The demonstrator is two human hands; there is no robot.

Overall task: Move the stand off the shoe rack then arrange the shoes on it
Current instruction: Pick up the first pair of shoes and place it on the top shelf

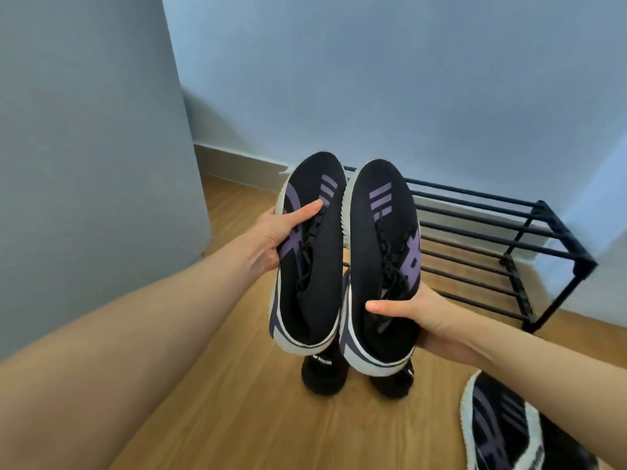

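home entry corner | wood floor [217, 418] | shoe rack [492, 232] | skirting board [237, 164]

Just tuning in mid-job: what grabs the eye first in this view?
The pair of black-and-purple sneakers held up in the centre, toes pointing away: the left hand grips the left sneaker and the right hand grips the right sneaker. Behind them to the right, the black shoe rack stands against the wall with bare bars showing. More dark shoes sit on the wooden floor below.
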